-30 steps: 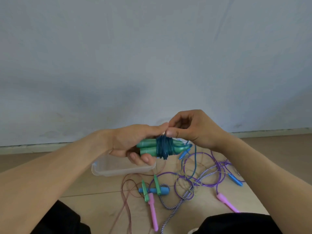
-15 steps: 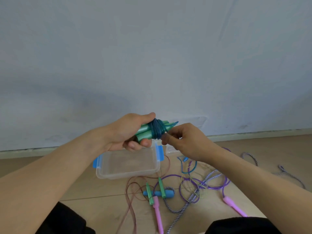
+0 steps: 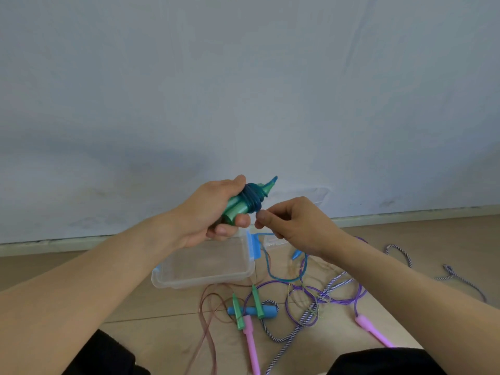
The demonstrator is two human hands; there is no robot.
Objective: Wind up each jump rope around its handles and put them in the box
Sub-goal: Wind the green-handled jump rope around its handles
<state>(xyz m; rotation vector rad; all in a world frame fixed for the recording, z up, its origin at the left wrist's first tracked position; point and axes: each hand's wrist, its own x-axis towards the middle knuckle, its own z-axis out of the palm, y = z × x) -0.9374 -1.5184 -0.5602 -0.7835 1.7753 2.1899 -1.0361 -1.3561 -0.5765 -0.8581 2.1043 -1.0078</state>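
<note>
No brand, label or writing is readable on any of the things.

The left hand is reaching forward from the lower left, raised above the floor, and its fingers are curling around the green handles of a jump rope. The thumb is lying along the top of the bundle. The two handles are lying side by side, with their long axis tilting: the blunt ends are sitting low in the palm, toward the person, and the pointed tips are pointing up, to the right and toward the wall. The dark teal rope is sitting in many turns around the middle of the handles, just beside the thumb.

The right hand is coming from the lower right and is staying just to the right of the bundle. Its fingers are curling closely together, and thumb and forefinger seem to be pinching the loose end of the teal rope close to the coil.

The clear plastic box with blue clips is standing open on the floor, directly below both hands. In front of it, other ropes are lying loose and tangled on the floor: a purple rope with pink handles, a striped cord, a blue handle and two small green handles.
</note>
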